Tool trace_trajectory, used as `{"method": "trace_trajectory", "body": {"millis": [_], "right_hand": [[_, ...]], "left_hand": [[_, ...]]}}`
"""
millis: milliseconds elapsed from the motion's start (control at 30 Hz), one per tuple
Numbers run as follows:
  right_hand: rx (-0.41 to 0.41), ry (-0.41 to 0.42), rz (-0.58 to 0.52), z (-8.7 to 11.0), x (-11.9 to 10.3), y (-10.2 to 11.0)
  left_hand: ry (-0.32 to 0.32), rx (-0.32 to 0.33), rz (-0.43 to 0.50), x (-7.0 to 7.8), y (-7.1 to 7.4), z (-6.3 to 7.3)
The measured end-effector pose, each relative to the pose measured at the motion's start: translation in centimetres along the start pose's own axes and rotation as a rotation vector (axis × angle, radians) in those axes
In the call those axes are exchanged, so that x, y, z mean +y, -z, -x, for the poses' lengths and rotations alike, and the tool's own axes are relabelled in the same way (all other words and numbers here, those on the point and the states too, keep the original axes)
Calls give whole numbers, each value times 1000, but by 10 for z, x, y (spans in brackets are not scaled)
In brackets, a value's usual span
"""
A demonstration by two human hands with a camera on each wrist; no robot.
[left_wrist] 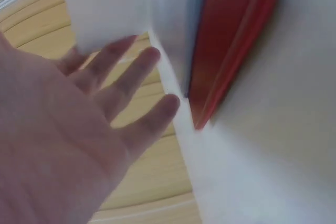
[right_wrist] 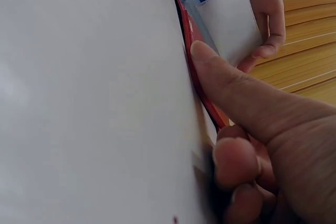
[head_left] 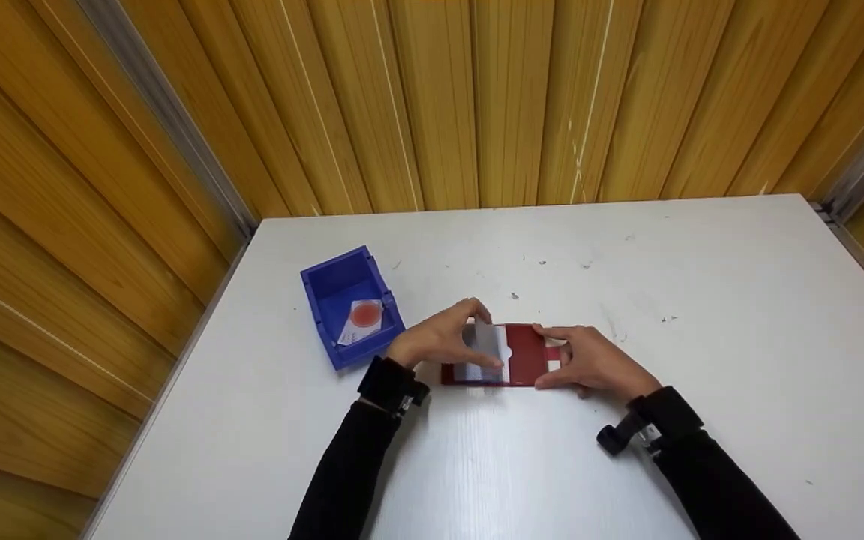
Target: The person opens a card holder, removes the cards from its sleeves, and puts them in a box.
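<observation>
A red card holder [head_left: 527, 352] lies spread on the table, with clear plastic sleeves and white inserts on its left half. My left hand [head_left: 443, 335] holds one raised sleeve page [head_left: 487, 341] between thumb and fingers. The right wrist view shows that page [right_wrist: 231, 19] as a pale sheet standing up from the holder. At the right cover edge, my right hand [head_left: 597, 360] grips the holder, its thumb [right_wrist: 231, 82] along the near edge. The left wrist view catches my left fingers [left_wrist: 134, 85] beside the red cover [left_wrist: 226, 40].
Left of the holder stands a blue open box [head_left: 319, 315]. Inside it lies a white card [head_left: 361, 322] with a red circle. The white table [head_left: 552, 465] meets wood-patterned walls [head_left: 432, 105] at the back and left.
</observation>
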State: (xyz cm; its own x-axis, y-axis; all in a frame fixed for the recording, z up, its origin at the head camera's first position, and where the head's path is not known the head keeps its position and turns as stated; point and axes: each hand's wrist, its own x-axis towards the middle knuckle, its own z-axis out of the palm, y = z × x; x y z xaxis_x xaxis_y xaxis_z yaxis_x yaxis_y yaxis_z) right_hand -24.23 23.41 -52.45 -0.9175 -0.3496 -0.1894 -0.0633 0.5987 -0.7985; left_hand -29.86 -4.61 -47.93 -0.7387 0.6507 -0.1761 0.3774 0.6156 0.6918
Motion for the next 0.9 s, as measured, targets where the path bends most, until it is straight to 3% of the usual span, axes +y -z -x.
{"method": "trace_trajectory", "body": {"millis": [167, 300, 467, 733, 900], "right_hand": [[4, -22, -1, 0, 1, -2], [4, -22, -3, 0, 1, -2], [5, -20, 6, 0, 1, 0], [5, -16, 4, 1, 1, 0], [-13, 8, 33, 4, -4, 6]], "left_hand": [[0, 84, -229, -3, 0, 1], [2, 102, -332, -4, -2, 2], [22, 122, -384, -3, 0, 5], [75, 111, -355, 2, 2, 8], [19, 164, -407, 6, 5, 8]]}}
